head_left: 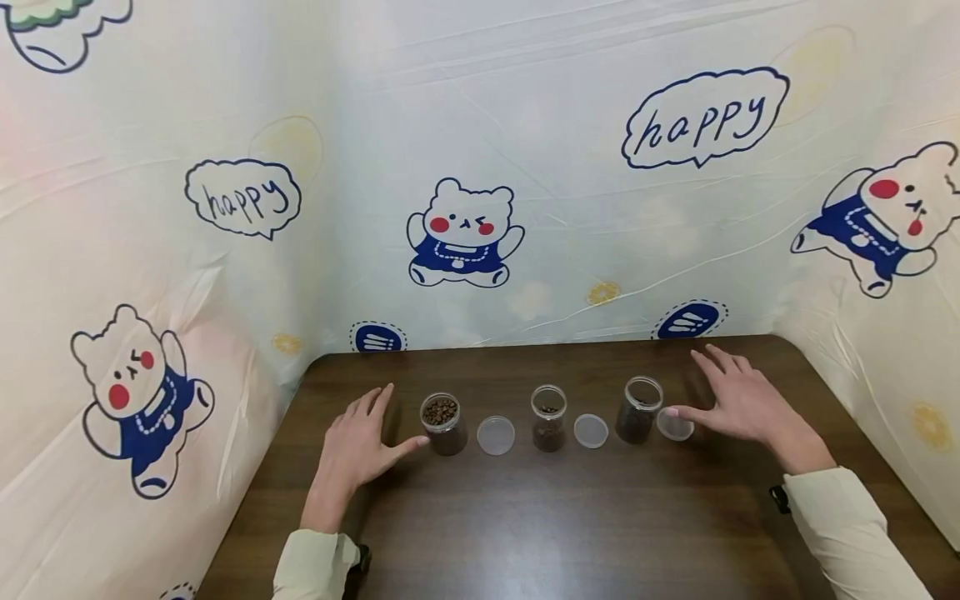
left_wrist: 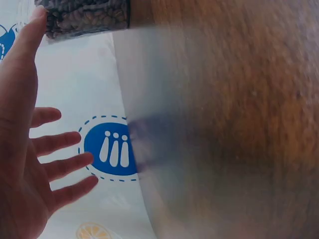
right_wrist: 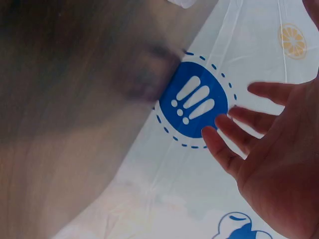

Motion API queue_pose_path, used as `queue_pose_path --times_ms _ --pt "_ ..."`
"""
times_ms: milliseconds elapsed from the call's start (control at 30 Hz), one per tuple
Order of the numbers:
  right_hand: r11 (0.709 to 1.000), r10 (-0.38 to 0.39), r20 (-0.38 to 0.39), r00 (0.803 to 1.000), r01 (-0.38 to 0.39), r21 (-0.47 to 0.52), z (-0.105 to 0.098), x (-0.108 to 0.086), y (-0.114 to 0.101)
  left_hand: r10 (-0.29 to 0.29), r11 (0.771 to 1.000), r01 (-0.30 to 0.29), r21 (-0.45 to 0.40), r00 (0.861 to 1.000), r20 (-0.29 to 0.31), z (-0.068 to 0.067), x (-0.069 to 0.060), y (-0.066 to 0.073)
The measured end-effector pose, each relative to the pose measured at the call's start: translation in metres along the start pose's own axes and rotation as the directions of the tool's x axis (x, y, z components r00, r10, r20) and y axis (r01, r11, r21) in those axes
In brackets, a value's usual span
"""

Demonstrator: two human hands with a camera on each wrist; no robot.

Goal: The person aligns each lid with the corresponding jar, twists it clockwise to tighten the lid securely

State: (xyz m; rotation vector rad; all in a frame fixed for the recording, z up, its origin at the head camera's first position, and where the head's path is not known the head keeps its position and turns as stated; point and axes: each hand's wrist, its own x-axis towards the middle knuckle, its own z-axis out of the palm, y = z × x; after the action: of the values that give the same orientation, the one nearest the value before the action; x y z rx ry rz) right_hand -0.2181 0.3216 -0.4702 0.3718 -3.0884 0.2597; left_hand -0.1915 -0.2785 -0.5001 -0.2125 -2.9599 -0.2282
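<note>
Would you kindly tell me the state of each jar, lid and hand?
Left jar: uncapped, upright, beans near rim
Middle jar: uncapped, upright, beans well below rim
Right jar: uncapped, upright, dark contents below rim
Left lid: off, flat
Middle lid: off, flat
Right lid: off, flat, partly hidden
Left hand: spread, contact with left jar unclear
Right hand: spread

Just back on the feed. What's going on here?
Someone's left grip is spread beside the left jar, thumb touching or just by it; the right grip is spread with its thumb at the right lid. Neither holds anything. The middle jar and right jar also stand open; the left lid and middle lid lie on the table.
</note>
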Motion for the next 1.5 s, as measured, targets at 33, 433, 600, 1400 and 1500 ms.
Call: queue_pose_path --times_ms 33,433,600,1400,1500 --pt "1.0 -0.005 -0.003 1.0 0.005 0.0 -0.001 0.0 -0.001 0.004 1.0 -0.004 -0.003 1.0 -0.011 0.0 0.0 0.001" --pt "0.997 -0.045 -0.097 0.994 0.052 0.063 -0.019 -0.005 -0.016 0.05 0.994 -0.056 -0.089 0.997 -0.064 -0.005 -0.003 0.011" --pt "0.991 -0.082 -0.174 0.981 0.099 0.093 -0.03 -0.007 -0.033 0.025 0.987 -0.028 -0.156 0.999 -0.023 -0.005 -0.004 0.016" --pt "0.91 -0.321 -0.375 0.87 0.393 0.131 -0.035 -0.005 -0.123 -0.073 0.882 0.089 -0.463 0.996 0.053 0.011 -0.007 0.042" --pt "0.9 -0.334 -0.395 0.856 0.415 0.137 -0.032 -0.003 -0.135 -0.084 0.872 0.093 -0.481 0.996 0.04 0.013 -0.007 0.045"
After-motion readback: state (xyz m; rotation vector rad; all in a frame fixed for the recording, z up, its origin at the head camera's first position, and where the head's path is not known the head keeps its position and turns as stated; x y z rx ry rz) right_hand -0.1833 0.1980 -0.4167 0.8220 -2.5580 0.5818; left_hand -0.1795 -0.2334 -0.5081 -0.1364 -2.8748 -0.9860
